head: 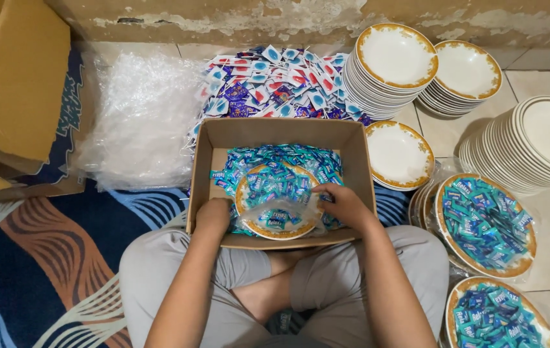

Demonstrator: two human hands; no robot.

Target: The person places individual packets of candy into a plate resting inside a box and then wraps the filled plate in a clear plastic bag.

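Plate (275, 200) (candy-filled) between both hands: left hand (213, 216) grasps rim, right hand (346, 205) pinches wrap.

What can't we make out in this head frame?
- Left hand: fingers curl under the plate, grip hidden.
- Box floor: covered by teal sweets.
- Lower right filled plate: cut off by the frame edge.
- Stack counts: rims too fine to count.
- Large carton: cut by the left edge, inside unseen.
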